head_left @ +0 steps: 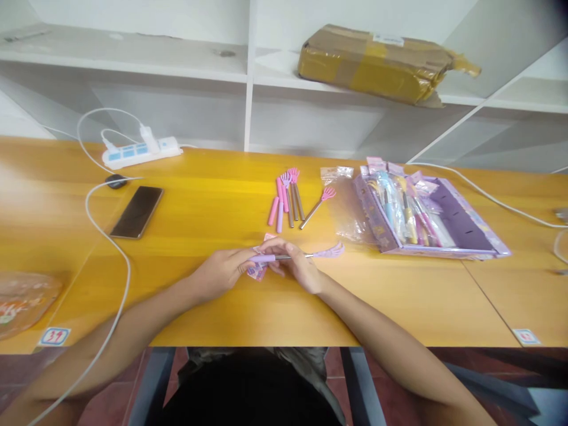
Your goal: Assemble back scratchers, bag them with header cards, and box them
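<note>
Gripping apparently assembled purple scratcher point(282, 257) in left hand point(224, 269) and right hand point(300, 267), leaving clawed rods point(297, 203) and loose handles point(273, 211) unjoined, with bagged scratchers point(408, 218) apparently done in box point(477, 228).

This looks like a packing or assembly workroom: a long wood-toned bench point(208, 201) with a numbered label point(54, 336) at its near edge at eight o'clock, white shelving point(249, 100) at twelve bearing a taped carton point(368, 64) at one, and a purple box point(465, 216) of bagged pieces point(407, 222) at three.

the printed card point(258, 273) is partly hidden — its print unreadable.
</note>
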Demonstrator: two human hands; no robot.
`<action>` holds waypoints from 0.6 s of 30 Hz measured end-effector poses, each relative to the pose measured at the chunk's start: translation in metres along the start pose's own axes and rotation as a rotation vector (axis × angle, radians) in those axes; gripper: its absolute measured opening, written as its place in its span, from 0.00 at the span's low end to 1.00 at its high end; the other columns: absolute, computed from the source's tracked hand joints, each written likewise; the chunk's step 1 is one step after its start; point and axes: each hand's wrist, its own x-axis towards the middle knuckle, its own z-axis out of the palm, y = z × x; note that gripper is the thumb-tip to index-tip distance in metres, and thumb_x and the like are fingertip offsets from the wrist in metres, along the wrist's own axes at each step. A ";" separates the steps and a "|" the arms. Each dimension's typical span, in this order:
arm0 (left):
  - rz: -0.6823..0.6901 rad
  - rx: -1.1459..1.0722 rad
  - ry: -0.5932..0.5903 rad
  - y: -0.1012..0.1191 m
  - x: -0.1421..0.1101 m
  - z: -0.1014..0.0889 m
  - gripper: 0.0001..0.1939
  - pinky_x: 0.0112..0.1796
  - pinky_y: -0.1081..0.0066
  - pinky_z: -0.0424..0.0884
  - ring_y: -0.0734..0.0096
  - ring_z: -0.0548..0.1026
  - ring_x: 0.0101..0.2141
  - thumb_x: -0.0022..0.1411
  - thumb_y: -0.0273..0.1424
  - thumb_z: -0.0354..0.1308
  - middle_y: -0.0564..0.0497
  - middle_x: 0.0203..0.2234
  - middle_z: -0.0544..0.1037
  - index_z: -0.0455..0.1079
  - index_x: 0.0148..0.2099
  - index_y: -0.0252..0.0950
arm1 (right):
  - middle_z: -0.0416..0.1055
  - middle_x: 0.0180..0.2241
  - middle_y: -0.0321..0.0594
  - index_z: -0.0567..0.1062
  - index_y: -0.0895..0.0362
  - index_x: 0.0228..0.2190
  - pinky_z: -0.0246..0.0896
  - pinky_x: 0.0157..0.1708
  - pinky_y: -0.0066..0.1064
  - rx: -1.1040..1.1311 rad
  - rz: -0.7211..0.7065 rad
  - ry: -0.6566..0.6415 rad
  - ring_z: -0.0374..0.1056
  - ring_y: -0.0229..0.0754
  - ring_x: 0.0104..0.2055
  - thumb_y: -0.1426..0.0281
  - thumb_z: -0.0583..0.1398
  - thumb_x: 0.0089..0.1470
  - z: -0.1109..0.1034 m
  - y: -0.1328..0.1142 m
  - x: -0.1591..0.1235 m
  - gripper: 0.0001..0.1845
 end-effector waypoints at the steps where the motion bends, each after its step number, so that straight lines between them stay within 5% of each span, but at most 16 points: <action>1: 0.004 -0.001 0.003 0.001 0.000 0.000 0.19 0.55 0.61 0.77 0.61 0.82 0.50 0.79 0.38 0.46 0.47 0.51 0.84 0.75 0.61 0.42 | 0.69 0.33 0.38 0.75 0.53 0.53 0.55 0.28 0.33 -0.012 0.012 -0.007 0.56 0.39 0.27 0.45 0.45 0.72 0.002 0.000 0.000 0.32; 10: 0.010 -0.098 -0.024 0.001 -0.005 0.012 0.20 0.52 0.64 0.76 0.63 0.83 0.45 0.80 0.40 0.44 0.48 0.45 0.85 0.76 0.55 0.41 | 0.73 0.36 0.41 0.70 0.52 0.61 0.53 0.27 0.32 -0.026 0.013 -0.053 0.63 0.42 0.30 0.44 0.42 0.72 0.012 0.000 0.000 0.35; 18: -0.001 -0.108 -0.020 0.008 -0.005 0.016 0.19 0.47 0.65 0.77 0.62 0.83 0.43 0.80 0.39 0.45 0.47 0.43 0.84 0.74 0.58 0.40 | 0.74 0.39 0.42 0.69 0.51 0.64 0.52 0.27 0.32 -0.077 0.046 -0.058 0.57 0.40 0.28 0.47 0.39 0.74 0.016 0.006 -0.003 0.35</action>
